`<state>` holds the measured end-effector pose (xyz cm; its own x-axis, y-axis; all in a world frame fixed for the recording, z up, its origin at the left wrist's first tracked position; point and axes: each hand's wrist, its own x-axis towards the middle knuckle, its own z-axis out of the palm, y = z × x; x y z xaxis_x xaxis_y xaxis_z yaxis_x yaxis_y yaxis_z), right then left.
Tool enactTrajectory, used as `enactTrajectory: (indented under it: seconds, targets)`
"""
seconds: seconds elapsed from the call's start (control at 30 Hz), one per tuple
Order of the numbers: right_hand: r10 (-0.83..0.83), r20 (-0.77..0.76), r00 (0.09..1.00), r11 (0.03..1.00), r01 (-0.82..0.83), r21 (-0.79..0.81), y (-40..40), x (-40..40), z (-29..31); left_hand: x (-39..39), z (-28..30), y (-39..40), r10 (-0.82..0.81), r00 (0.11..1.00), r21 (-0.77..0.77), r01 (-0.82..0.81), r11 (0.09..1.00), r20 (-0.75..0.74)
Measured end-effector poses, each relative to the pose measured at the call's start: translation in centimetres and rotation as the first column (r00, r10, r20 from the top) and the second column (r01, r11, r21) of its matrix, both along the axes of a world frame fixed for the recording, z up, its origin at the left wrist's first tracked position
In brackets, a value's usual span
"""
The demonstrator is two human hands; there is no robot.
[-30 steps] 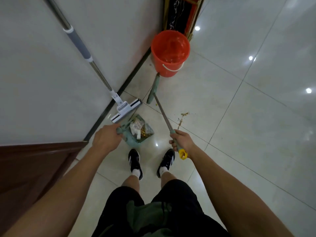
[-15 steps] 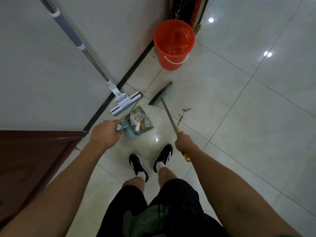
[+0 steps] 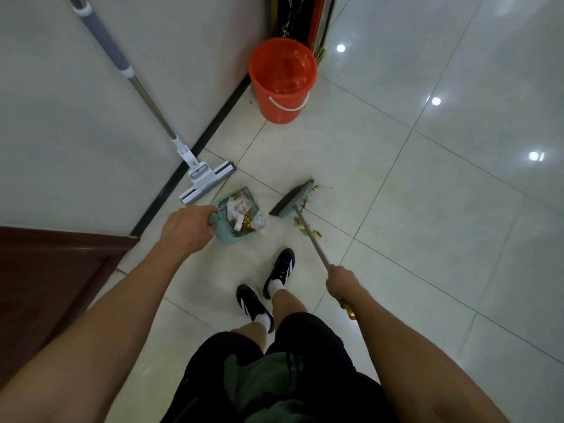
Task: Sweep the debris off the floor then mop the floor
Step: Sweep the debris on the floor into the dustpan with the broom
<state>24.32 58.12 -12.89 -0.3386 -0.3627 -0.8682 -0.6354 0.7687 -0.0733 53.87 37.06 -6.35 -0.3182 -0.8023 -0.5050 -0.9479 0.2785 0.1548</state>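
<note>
Broom head (image 3: 292,199) has swung out from up by the red bucket (image 3: 282,80) over the last second and now sits on the floor well ahead of the right hand (image 3: 341,283), just behind the leftover yellow-brown crumbs (image 3: 308,230). That right hand is clenched round the broom stick near its top end, arm stretched out to the side. Left hand (image 3: 187,228) grips the handle of the green dustpan (image 3: 236,218), which sits right in front of it on the tiles, already loaded with wrappers and bits. So the pan hasn't really moved, only the broom has, and it's come round to the far side of the debris from the pan, which to me reads as lining up the next stroke to drag that last little trail toward the pan mouth. There's a gap between the broom and the pan, so it'll probably take a sweep or two. Some specks also lie just beyond the broom head, easy to miss. Mop (image 3: 207,175) is leaning on the wall beyond the left hand, untouched, so the mopping half hasn't begun. I'd say the sweeping is nearly done.
</note>
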Motion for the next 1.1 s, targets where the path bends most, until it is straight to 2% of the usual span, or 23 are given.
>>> enactTrajectory:
  seconds: [0.07, 0.2, 0.27, 0.33, 0.37, 0.4, 0.5, 0.53, 0.63, 0.77, 0.87, 0.97, 1.1]
  targets:
    - [-0.050, 0.013, 0.999, 0.999, 0.050, -0.018, 1.6, -0.4, 0.6, -0.1, -0.1, 0.9, 0.000, 1.000, 0.020, 0.001, 1.000, -0.020]
    - [-0.258, 0.055, 0.965, 0.956, 0.263, -0.131, 4.7, -1.3, 1.8, -0.7, -0.6, 2.6, -0.014, 0.999, 0.057, 0.017, 0.998, -0.046]
    - [-0.226, 0.010, 0.974, 0.955, 0.224, -0.193, 6.2, -1.8, 2.5, -1.0, -0.9, 3.4, -0.014, 0.998, 0.086, 0.019, 0.996, -0.055]
    - [-0.139, -0.111, 0.984, 0.970, 0.113, -0.214, 7.4, -2.2, 2.8, -1.4, -1.2, 4.0, 0.003, 0.998, 0.110, 0.004, 0.994, -0.064]
    - [-0.142, -0.150, 0.978, 0.971, 0.108, -0.213, 7.9, -2.4, 2.7, -1.6, -1.3, 4.3, 0.015, 0.997, 0.115, -0.007, 0.993, -0.072]
    - [-0.196, -0.135, 0.971, 0.964, 0.165, -0.210, 8.0, -2.6, 2.7, -1.8, -1.3, 4.6, 0.029, 0.996, 0.117, -0.019, 0.993, -0.080]
    - [-0.446, 0.076, 0.892, 0.870, 0.452, -0.195, 6.4, -3.5, 2.8, -2.6, -1.3, 5.1, 0.069, 0.994, 0.104, -0.060, 0.993, -0.084]
    - [-0.464, 0.101, 0.880, 0.854, 0.475, -0.211, 5.6, -4.1, 2.8, -2.9, -1.4, 5.2, 0.074, 0.994, 0.099, -0.066, 0.993, -0.078]
    - [-0.416, 0.048, 0.908, 0.872, 0.413, -0.263, 3.8, -6.3, 2.2, -4.0, -1.7, 5.3, 0.101, 0.993, 0.084, -0.096, 0.992, -0.065]
    - [-0.232, -0.109, 0.967, 0.950, 0.201, -0.239, 3.2, -9.0, 1.4, -5.4, -1.9, 5.3, 0.101, 0.994, 0.071, -0.098, 0.993, -0.046]
    - [-0.119, -0.198, 0.973, 0.974, 0.076, -0.211, 2.6, -11.4, 1.0, -6.3, -1.9, 5.1, 0.101, 0.994, 0.057, -0.099, 0.993, -0.031]
    - [-0.112, -0.222, 0.969, 0.978, 0.068, -0.200, 1.5, -13.5, 0.0, -7.2, -1.9, 5.0, 0.119, 0.993, 0.045, -0.118, 0.992, -0.007]
    - [-0.066, -0.171, 0.983, 0.986, 0.038, -0.165, -0.3, -14.5, -1.3, -7.9, -2.2, 5.3, 0.107, 0.994, 0.012, -0.107, 0.994, 0.017]
